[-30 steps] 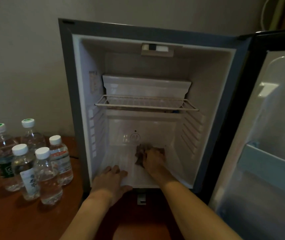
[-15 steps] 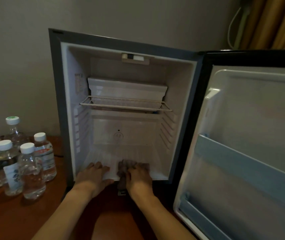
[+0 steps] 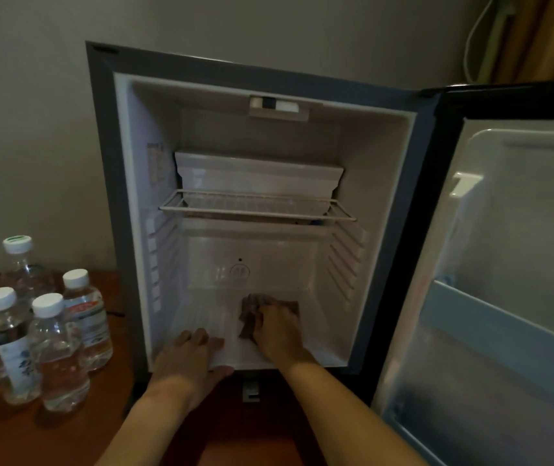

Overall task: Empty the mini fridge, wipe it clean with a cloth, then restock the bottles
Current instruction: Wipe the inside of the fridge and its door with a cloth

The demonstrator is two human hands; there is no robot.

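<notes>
The mini fridge [image 3: 386, 210] stands open, with no bottles inside. A wire shelf [image 3: 255, 210] sits at mid height under a white box. My right hand [image 3: 280, 327] presses a dark cloth [image 3: 248, 314] flat on the white fridge floor, right of centre. My left hand [image 3: 190, 356] rests palm down on the floor's front left edge, fingers spread, holding nothing. Several clear water bottles [image 3: 57, 351] with white caps stand on the wooden surface left of the fridge.
The fridge door [image 3: 504, 264] is swung wide to the right, with a pale door shelf across it. The brown wooden surface [image 3: 6, 435] runs in front of and left of the fridge. A wall is behind, with a curtain [image 3: 544, 35] at top right.
My right hand has pushed the cloth from the front edge of the fridge floor back toward the rear. My left hand has stayed on the front left edge.
</notes>
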